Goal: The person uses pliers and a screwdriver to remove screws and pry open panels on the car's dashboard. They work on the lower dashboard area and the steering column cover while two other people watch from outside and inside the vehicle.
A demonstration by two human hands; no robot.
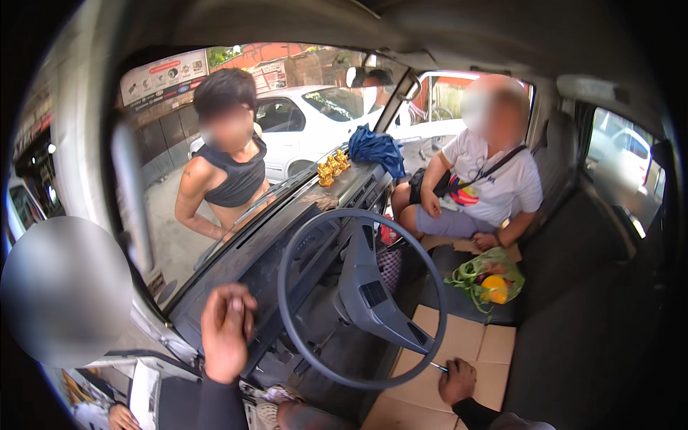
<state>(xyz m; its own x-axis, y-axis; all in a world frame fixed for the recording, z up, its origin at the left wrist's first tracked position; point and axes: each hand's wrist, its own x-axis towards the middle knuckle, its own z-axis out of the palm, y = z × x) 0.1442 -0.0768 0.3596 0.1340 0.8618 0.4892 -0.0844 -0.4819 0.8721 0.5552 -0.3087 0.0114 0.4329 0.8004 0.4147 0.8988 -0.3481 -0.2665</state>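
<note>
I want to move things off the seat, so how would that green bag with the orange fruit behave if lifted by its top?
The green bag looks like thin, crumpled film, so it would probably sag and flop. The round orange fruit inside would likely sink to the bottom and could roll out through the loose opening. It seems light for its size.

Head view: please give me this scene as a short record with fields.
Place: inside a vehicle, at the steering wheel
Left hand: raised near the dashboard, fingers pinched on something small, unclear
Right hand: on a cardboard sheet, holding a thin pen-like tool
Seat: green bag with fruit
People: one seated passenger, one standing outside the windshield
</note>
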